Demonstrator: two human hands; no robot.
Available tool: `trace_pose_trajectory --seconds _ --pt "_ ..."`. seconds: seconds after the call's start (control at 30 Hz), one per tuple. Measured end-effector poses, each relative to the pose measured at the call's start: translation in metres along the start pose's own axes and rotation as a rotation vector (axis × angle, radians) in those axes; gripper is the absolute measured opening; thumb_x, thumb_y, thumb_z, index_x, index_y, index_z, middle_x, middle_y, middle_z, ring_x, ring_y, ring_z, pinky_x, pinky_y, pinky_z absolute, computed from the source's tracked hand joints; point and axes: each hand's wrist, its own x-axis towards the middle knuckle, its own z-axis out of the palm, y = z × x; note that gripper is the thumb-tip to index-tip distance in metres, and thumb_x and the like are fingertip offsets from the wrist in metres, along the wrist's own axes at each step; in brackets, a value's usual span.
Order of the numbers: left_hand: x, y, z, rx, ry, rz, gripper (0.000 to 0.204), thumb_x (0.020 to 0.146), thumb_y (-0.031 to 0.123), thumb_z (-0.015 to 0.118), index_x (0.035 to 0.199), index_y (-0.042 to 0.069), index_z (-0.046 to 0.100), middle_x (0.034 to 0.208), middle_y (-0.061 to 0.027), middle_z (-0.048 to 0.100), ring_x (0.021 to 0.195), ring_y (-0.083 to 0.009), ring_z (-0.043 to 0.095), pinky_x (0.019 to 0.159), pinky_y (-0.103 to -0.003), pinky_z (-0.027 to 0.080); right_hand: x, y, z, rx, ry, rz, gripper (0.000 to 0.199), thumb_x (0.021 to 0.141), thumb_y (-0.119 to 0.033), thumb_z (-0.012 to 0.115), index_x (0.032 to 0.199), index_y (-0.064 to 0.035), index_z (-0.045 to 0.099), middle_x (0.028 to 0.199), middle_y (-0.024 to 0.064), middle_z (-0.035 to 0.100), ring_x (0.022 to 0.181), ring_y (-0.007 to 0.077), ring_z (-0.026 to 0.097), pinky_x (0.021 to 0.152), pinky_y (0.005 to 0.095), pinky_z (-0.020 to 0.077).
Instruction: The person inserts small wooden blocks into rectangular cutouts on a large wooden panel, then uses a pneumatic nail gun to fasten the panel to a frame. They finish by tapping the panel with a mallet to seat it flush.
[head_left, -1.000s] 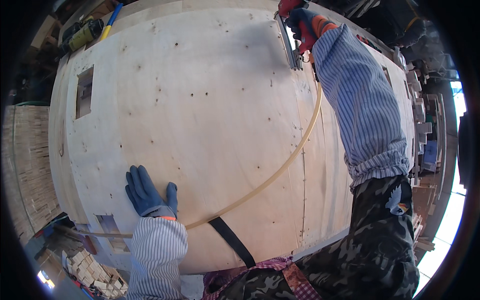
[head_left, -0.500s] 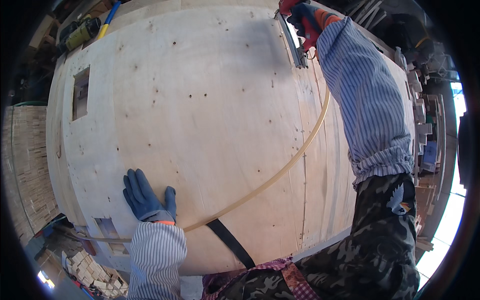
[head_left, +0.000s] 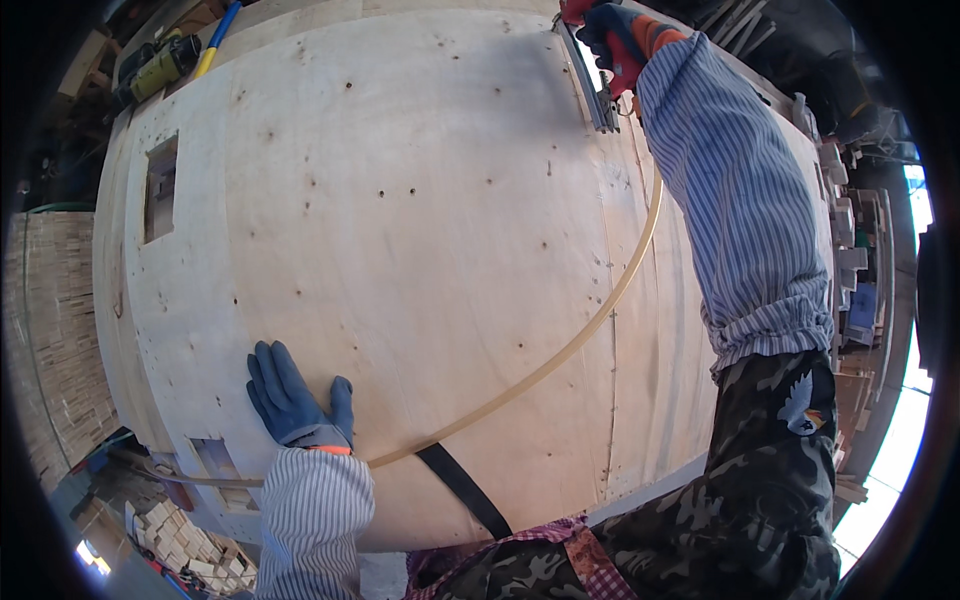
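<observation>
A broad plywood panel (head_left: 400,270) spans the view, dotted with knots and rows of fastener marks. My left hand (head_left: 290,395), in a blue-grey glove, lies flat on its near left part, fingers stretched and thumb apart. At the far right, my gloved right hand (head_left: 612,45) is wrapped around a red nail gun (head_left: 626,72). The gun's long metal magazine (head_left: 588,85) rests over the panel near a seam; its far end is partly cut off by the view's rim. A tan air hose (head_left: 540,372) curves from beneath my right forearm across the panel and passes my left wrist.
A black strap (head_left: 465,490) lies over the near edge. Rectangular cutouts pierce the panel's left side, one farther off (head_left: 161,190) and others nearer. A green-black tool (head_left: 165,70) and a blue-yellow bar (head_left: 217,40) lie far left. Stacked timber (head_left: 60,330) stands at left.
My right hand and the nail gun have shifted very slightly, with the magazine's near end a little farther away. My left hand stays in place on the panel.
</observation>
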Motion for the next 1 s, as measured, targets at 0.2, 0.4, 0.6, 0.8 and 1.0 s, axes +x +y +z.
trace_pose_trajectory --seconds 0.2,0.4,0.6,0.8,1.0 --pt "0.0001 0.0015 -0.004 0.004 -0.083 -0.035 0.085 0.079 0.025 0.063 0.144 0.004 0.011 0.148 -0.0188 0.015 0.137 -0.0341 0.014 0.111 -0.047 0.012 0.0035 -0.0002 -0.0025 0.001 0.002 -0.014 0.013 0.072 -0.016 0.057 0.073 -0.0023 0.057 0.058 0.0084 0.051 0.046 0.0201 0.046 0.046 0.0369 0.0388" --pt "0.0016 0.002 -0.0042 -0.012 -0.075 -0.019 0.085 0.079 0.024 0.062 0.144 0.004 0.011 0.148 -0.0189 0.015 0.137 -0.0345 0.014 0.111 -0.047 0.012 0.0023 0.0004 -0.0069 -0.005 0.003 -0.014 0.014 0.072 -0.016 0.056 0.073 -0.0024 0.057 0.058 0.0081 0.051 0.046 0.0199 0.046 0.046 0.0364 0.0388" --pt "0.001 0.0021 -0.0037 0.007 -0.073 -0.024 0.086 0.079 0.024 0.062 0.144 0.005 0.009 0.148 -0.0187 0.015 0.137 -0.0343 0.014 0.111 -0.047 0.012 0.0012 -0.0006 -0.0064 -0.006 -0.003 -0.003 0.014 0.072 -0.016 0.056 0.074 -0.0024 0.057 0.058 0.0079 0.05 0.045 0.0197 0.045 0.046 0.036 0.0387" --pt "0.0009 0.0009 -0.0012 0.004 -0.013 0.008 0.091 0.071 0.029 0.067 0.142 0.003 0.017 0.146 -0.02 0.02 0.135 -0.0366 0.019 0.109 -0.051 0.016 -0.0001 0.0044 -0.0035 -0.011 -0.014 0.011 0.014 0.072 -0.016 0.056 0.074 -0.0025 0.057 0.058 0.0076 0.05 0.045 0.0196 0.045 0.045 0.0356 0.0386" --pt "0.0014 0.0005 -0.0007 0.009 -0.007 0.018 0.091 0.071 0.029 0.067 0.142 0.002 0.017 0.146 -0.0202 0.021 0.135 -0.0367 0.02 0.108 -0.051 0.017 0.0007 0.0056 -0.0051 -0.007 -0.024 0.011 0.014 0.073 -0.016 0.056 0.075 -0.0026 0.056 0.058 0.0074 0.05 0.045 0.0194 0.045 0.045 0.0351 0.0386"
